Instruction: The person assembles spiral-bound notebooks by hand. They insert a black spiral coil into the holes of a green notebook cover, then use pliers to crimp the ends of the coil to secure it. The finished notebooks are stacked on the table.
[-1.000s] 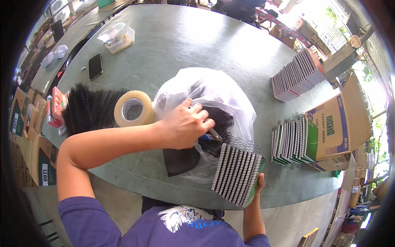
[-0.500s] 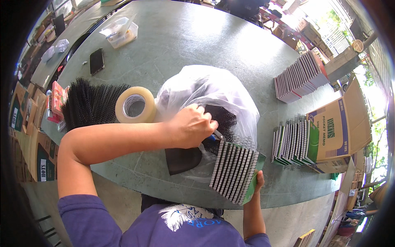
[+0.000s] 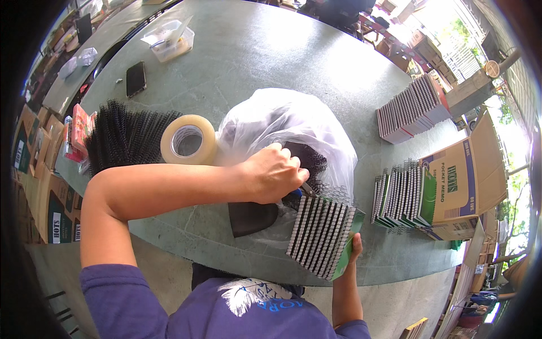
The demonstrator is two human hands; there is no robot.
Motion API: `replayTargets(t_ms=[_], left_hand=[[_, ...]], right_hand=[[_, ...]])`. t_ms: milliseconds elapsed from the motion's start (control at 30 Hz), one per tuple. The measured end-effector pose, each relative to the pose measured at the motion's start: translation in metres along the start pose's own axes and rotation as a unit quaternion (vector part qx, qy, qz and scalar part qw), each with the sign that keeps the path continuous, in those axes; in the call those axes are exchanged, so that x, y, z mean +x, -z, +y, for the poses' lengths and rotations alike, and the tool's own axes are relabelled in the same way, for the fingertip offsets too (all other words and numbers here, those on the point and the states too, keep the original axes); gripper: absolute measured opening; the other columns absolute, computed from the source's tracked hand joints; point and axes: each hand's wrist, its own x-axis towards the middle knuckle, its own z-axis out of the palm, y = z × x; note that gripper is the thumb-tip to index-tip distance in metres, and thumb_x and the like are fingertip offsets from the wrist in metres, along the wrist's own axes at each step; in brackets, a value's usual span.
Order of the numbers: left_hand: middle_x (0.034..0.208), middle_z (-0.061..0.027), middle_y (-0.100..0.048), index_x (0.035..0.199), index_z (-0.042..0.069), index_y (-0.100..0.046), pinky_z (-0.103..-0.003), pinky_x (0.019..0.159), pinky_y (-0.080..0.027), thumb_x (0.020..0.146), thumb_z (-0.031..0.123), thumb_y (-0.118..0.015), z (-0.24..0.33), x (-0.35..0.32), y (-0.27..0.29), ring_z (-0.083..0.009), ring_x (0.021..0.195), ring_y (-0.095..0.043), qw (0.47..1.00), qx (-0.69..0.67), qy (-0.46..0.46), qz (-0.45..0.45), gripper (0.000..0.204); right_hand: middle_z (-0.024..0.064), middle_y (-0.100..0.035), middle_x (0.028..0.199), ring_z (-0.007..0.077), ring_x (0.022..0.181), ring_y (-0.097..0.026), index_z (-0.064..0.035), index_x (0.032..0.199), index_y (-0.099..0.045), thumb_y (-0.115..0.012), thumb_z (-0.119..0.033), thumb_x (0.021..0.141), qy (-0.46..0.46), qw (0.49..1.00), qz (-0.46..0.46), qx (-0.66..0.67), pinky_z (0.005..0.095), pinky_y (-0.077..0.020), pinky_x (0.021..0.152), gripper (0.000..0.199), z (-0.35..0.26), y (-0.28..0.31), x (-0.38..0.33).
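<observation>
The person stood at the round grey-green desk [image 3: 271, 62], both hands busy at its near edge. The right hand [image 3: 354, 248] propped up a stack of small grey-edged notepads with a green cover [image 3: 323, 236], fingers curled around the stack's lower corner and holding it tilted against the desk. The left hand [image 3: 274, 174] reached across to the top of that stack, its fingers pinched narrowly around something thin, seemingly a black wire binding coil, though the exact piece was too small to make out. Just behind the hand sat a clear crumpled plastic bag [image 3: 282, 121] with a dark mass of black coils inside it, touching the stack.

As a judgement of progress, the work looked partly through. A row of coil-bound notepads [image 3: 400, 196] stood upright beside an open cardboard box [image 3: 457, 189] to the right, and a second fanned row of notepads [image 3: 412, 108] lay farther back, well apart from the hands. Those seemed finished. The stack in hand was apparently in the middle of being bound, and a large spread of loose black wire coils [image 3: 127, 135] lay to the left, so plenty appeared to remain.

A roll of tan packing tape [image 3: 188, 139] stood between the loose coils and the bag, and a black phone [image 3: 136, 78] lay farther off.
</observation>
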Motion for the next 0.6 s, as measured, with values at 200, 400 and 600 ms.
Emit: replayTargets(t_ms=[200, 400, 600], left_hand=[[0.082, -0.0079, -0.06, 0.087, 0.005, -0.059, -0.038, 0.076, -0.042, 0.066, 0.011, -0.062, -0.002, -0.004, 0.006, -0.0248, 0.088, -0.057, 0.981, 0.047, -0.052, 0.179, 0.022], [0.082, -0.0085, -0.06, 0.087, 0.005, -0.059, -0.037, 0.077, -0.042, 0.065, 0.012, -0.064, 0.003, -0.003, 0.0, -0.0241, 0.087, -0.057, 0.998, -0.01, -0.022, 0.058, 0.025], [0.085, -0.012, -0.06, 0.089, 0.004, -0.06, -0.038, 0.079, -0.043, 0.064, 0.011, -0.062, -0.002, -0.005, 0.004, -0.0267, 0.086, -0.057, 0.995, -0.012, -0.015, 0.098, 0.027]], right_hand=[[0.0208, -0.06, 0.11, 0.028, 0.091, -0.064, 0.0058, 0.122, -0.047, -0.052, -0.047, 0.084, 0.001, 1.0, -0.016, -0.014, 0.0413, -0.0545, 0.079, 0.065, 0.002, 0.009, 0.001], [0.0216, -0.06, 0.107, 0.0297, 0.089, -0.064, 0.0079, 0.119, -0.047, -0.064, -0.041, 0.077, -0.005, 1.0, 0.008, -0.01, 0.0405, -0.0545, 0.077, 0.066, 0.0, -0.001, 0.0], [0.0209, -0.06, 0.109, 0.0288, 0.09, -0.065, 0.0061, 0.121, -0.048, -0.054, -0.044, 0.084, 0.007, 0.999, 0.012, -0.039, 0.0415, -0.0548, 0.078, 0.063, 0.001, -0.001, 0.0]])
